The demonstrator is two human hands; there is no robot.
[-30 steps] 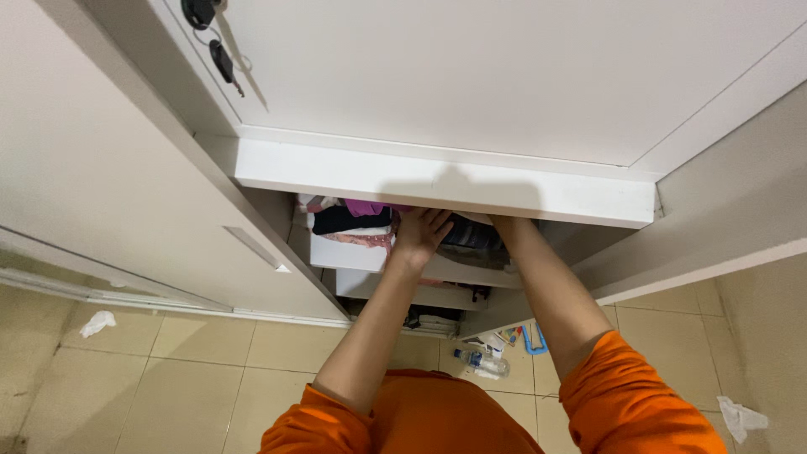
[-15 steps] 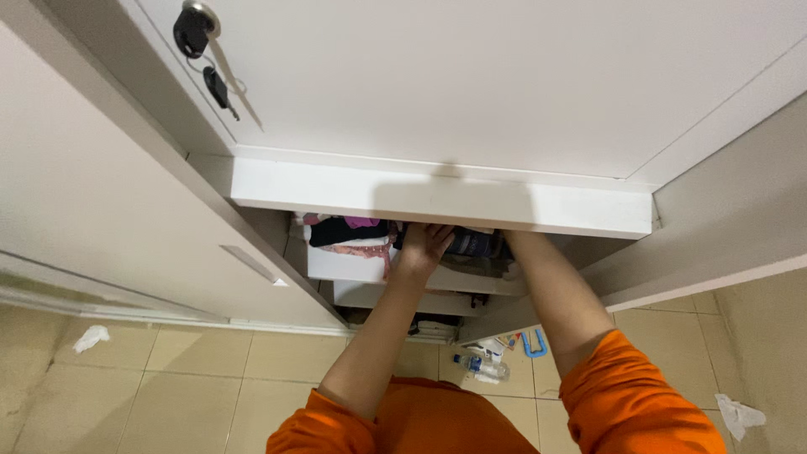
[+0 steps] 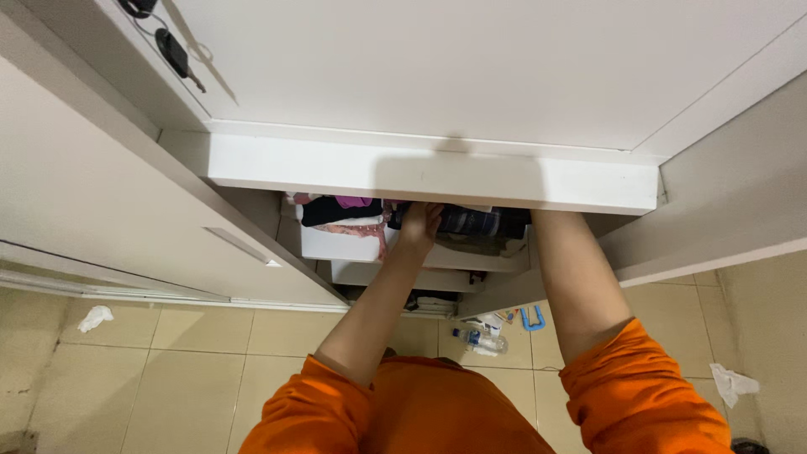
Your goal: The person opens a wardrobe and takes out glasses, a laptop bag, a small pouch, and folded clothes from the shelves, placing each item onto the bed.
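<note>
Under the white shelf, the left hand rests on dark folded clothes (grip unclear); the right hand is hidden.

A single head-worn camera looks steeply down from above the white shelf ledge of an open wardrobe. It sits close to that ledge, which crosses mid-frame and hides much beneath it. Below the ledge lie stacked clothes, farther down the tiled floor.
</note>
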